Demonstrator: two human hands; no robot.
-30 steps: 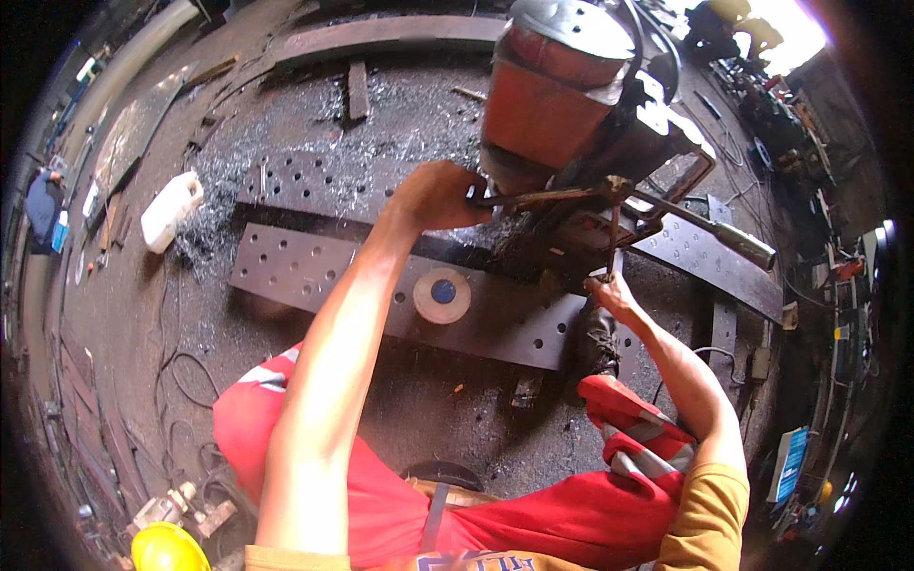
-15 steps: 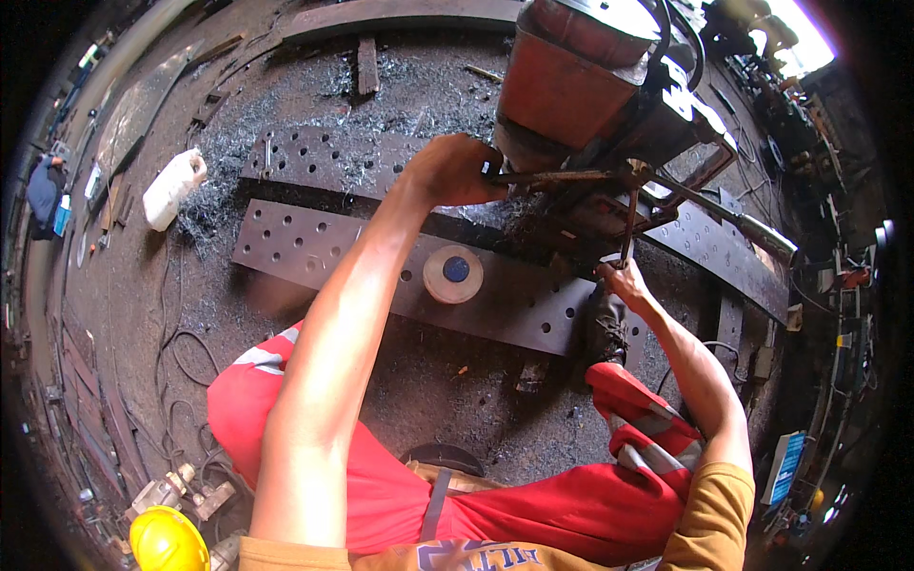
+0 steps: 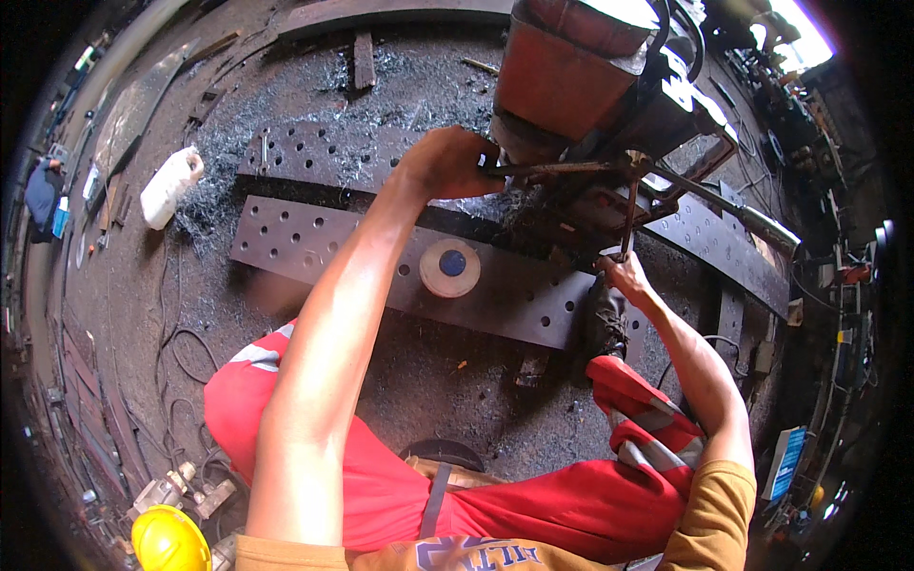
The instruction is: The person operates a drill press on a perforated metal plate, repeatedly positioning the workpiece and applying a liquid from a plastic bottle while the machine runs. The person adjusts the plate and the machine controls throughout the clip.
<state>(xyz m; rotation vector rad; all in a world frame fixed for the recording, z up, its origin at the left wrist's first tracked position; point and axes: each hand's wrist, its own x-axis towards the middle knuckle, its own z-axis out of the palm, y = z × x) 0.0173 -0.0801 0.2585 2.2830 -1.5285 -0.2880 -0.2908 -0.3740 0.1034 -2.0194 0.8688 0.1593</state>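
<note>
A red drilling machine (image 3: 569,81) stands over drilled steel plates, with a spoked feed handle (image 3: 562,168) on its near side. My left hand (image 3: 447,164) is closed around the end of the spoke that points left. Lower down, my right hand (image 3: 625,274) grips the bottom end of another spoke (image 3: 631,219), close to my dark boot (image 3: 606,319). A third spoke (image 3: 752,215) slants away to the right with a pale metal end. The drill's tip is hidden behind the machine and handle.
A round white tub (image 3: 433,278) with a blue centre sits on the near drilled plate (image 3: 505,309). Metal shavings (image 3: 371,112) litter the far plate and floor. A white jug (image 3: 169,190) stands at left, a yellow helmet (image 3: 169,541) at lower left. Cables (image 3: 190,347) trail nearby.
The scene has shifted slightly upward in the picture. Both hands keep their hold on the same spokes, and the handle shows no clear turn.
</note>
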